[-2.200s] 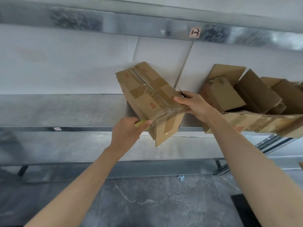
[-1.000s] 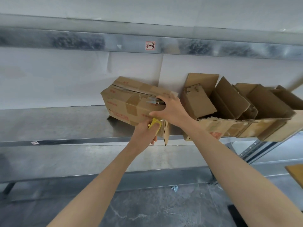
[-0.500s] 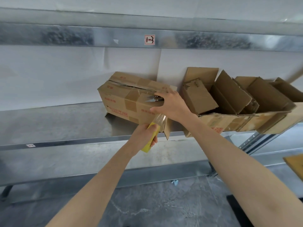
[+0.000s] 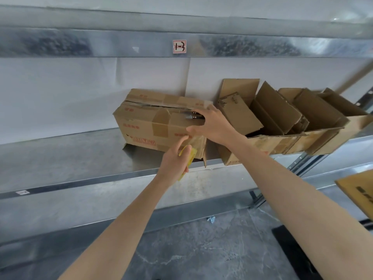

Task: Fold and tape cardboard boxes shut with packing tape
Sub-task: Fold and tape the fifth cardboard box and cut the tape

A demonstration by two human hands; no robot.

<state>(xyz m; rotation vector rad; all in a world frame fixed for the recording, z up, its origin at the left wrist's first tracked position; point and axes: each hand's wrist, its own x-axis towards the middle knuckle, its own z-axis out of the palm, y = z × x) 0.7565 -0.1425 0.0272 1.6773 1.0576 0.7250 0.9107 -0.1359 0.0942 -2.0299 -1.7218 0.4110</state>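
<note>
Box: brown taped cardboard box [image 4: 145, 126] sitting at grey metal shelf's [image 4: 60, 158] front edge.
Left grip [image 4: 173, 160]: clutching yellow plastic tool [image 4: 190, 158].
Right grip [image 4: 214, 126]: clasping box end.
Risk: hard tugging likely tipping box off.

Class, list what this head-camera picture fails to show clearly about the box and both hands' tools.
Head view:
- yellow tool: mostly covered by the left hand; type unclear.
- metal tool: its rest lies under the right hand; gripped or merely pressed, unclear.
- red print on the box: too small, blurred.
- cardboard piece: cut off by the right frame edge.
</note>
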